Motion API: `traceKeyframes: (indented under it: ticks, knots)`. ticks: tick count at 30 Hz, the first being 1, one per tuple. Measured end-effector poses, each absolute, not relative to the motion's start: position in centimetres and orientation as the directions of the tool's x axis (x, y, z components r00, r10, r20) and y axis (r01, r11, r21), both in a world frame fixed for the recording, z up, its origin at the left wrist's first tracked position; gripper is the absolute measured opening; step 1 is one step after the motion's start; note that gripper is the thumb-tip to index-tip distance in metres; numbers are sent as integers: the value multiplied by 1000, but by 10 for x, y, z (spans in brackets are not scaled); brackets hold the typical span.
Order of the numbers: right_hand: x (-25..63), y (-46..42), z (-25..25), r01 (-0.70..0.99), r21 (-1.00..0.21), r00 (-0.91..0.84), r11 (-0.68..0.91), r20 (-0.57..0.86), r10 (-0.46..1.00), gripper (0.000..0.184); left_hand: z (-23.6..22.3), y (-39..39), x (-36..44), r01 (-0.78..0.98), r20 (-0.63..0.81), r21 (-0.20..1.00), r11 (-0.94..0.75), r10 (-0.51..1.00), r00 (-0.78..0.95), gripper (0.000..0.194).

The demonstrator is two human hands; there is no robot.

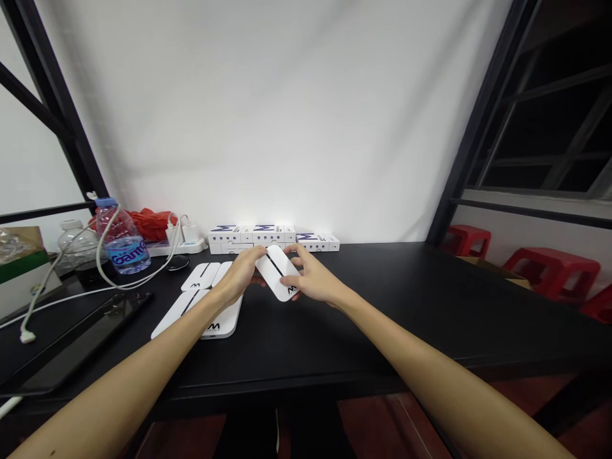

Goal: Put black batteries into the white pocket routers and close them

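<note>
Over desk (373,319): L hand (241,274), R hand (313,277) clamped on 1 wht case (276,274); 2 btls (125,245).

Black tabletop (382,287), matte, set against a white wall; stacked white printed boxes (232,234) line its rear edge. Left of centre lie white round-cornered devices (174,312). Far left: dark glossy tablet (86,338), labelled water bottle (128,247), black mouse (178,262), white power strip (194,246).

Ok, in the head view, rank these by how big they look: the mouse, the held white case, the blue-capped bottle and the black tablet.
1. Black tablet
2. Blue-capped bottle
3. Held white case
4. Mouse

The tablet's nearness to the camera may enlarge it.
</note>
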State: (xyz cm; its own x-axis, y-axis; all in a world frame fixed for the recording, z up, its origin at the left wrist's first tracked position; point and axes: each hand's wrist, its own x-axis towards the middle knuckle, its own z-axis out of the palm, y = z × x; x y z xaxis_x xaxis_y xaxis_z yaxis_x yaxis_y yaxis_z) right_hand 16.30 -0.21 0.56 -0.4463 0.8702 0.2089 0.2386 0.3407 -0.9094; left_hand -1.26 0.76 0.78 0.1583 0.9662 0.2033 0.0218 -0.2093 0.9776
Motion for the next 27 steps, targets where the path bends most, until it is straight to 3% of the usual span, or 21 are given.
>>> traceKeyframes:
  ticks: [10, 15, 18, 22, 25, 27]
  knots:
    - [163, -4, 7, 243, -906, -442, 347, 215, 871, 46, 8, 9, -12, 146, 249, 951, -272, 955, 159, 22]
    - [165, -2, 4, 289, -893, -440, 344, 195, 877, 46, 6, 10, -11, 82, 216, 969, -232, 961, 170, 27]
    - [165, -1, 2, 369, -835, -430, 409, 237, 871, 57, 5, 10, -11, 21, 198, 979, -204, 966, 169, 33]
    - [162, -2, 0, 480, -708, -404, 518, 345, 847, 81, 5, 5, -7, 11, 207, 977, -214, 953, 221, 25]
    - [160, -3, -1, 541, -639, -404, 547, 373, 835, 79, 7, 3, -4, 64, 185, 976, -208, 948, 258, 23]
    - [161, -1, -1, 591, -598, -407, 542, 359, 840, 74, 10, 6, -9, 190, 178, 956, -223, 958, 225, 23]
